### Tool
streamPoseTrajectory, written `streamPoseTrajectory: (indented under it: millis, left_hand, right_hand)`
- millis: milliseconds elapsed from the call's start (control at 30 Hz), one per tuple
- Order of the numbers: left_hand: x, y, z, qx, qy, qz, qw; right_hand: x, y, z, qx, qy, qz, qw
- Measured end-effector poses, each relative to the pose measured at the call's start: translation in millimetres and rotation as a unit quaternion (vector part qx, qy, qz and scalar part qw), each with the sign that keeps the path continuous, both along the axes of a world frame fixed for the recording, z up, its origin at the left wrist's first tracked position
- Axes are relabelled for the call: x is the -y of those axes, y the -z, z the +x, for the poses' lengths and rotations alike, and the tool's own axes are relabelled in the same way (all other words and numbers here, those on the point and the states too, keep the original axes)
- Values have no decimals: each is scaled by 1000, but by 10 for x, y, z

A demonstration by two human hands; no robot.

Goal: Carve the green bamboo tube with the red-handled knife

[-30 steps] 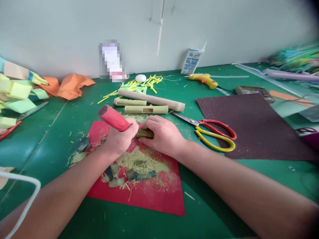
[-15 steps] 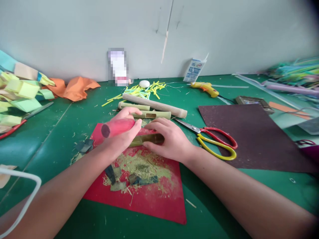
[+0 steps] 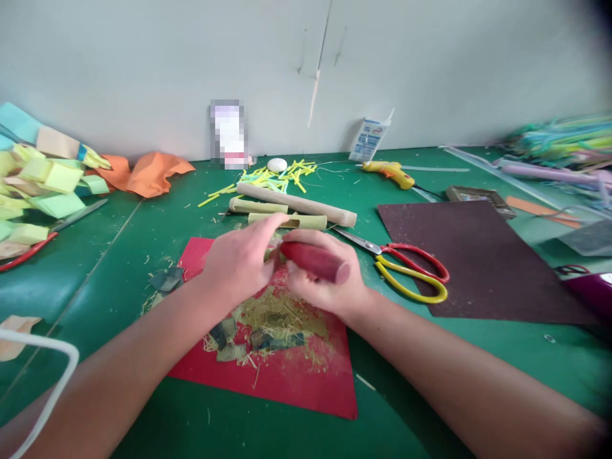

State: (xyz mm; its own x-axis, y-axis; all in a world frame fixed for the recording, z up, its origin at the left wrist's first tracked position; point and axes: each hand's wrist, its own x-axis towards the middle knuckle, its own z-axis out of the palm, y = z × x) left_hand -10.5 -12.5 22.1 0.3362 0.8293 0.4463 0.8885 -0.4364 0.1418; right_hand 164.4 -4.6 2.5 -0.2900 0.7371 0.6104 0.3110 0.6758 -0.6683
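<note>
My right hand (image 3: 321, 293) is closed around the red handle of a tool (image 3: 313, 261), which lies across the palm with its butt end pointing right. Just to the left, my left hand (image 3: 239, 260) is curled with its fingertips at the tool's front end. A sliver of green bamboo shows between the two hands, but what the left fingers hold is hidden. Both hands hover over a red mat (image 3: 296, 379) covered with pale bamboo shavings (image 3: 282, 313) and dark offcuts (image 3: 224, 331).
Three bamboo sticks (image 3: 296, 205) lie just beyond the mat. Red-and-yellow scissors (image 3: 406, 271) and a dark brown sheet (image 3: 478, 258) are to the right. A yellow glue gun (image 3: 389, 171) sits further back. Folded coloured paper (image 3: 43, 185) and orange paper (image 3: 148, 172) are at the left.
The red-handled tool has passed from my left hand to my right hand and now points right. The bamboo piece that the right hand held down is no longer in plain sight.
</note>
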Motion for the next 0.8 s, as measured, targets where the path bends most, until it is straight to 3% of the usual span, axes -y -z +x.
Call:
streamPoseTrajectory:
  millis: [100,167,300,500,633,800]
  left_hand:
    - [11,6,-57,21,-26,35,999]
    - [14,50,-97,-12,-26,51,998]
    - [17,121,-132,-62,-44,-17,997]
    - [98,115,-109,3,-33,-124,992]
    - [138,187,-134,32,3,-98,995]
    - [124,263,-160,48,37,-67,996]
  right_hand:
    - [-79,24,53,-125,45,-72,989]
    - [-154,37,97,-145,84,-93,982]
    - [-234,13,127,-143,135,-132,972]
    - [-139,-29,13,-158,78,-227,958]
    - [-114,-58,-56,-97,33,-233,967]
    - [-156,-116,-150,-70,29,-226,971]
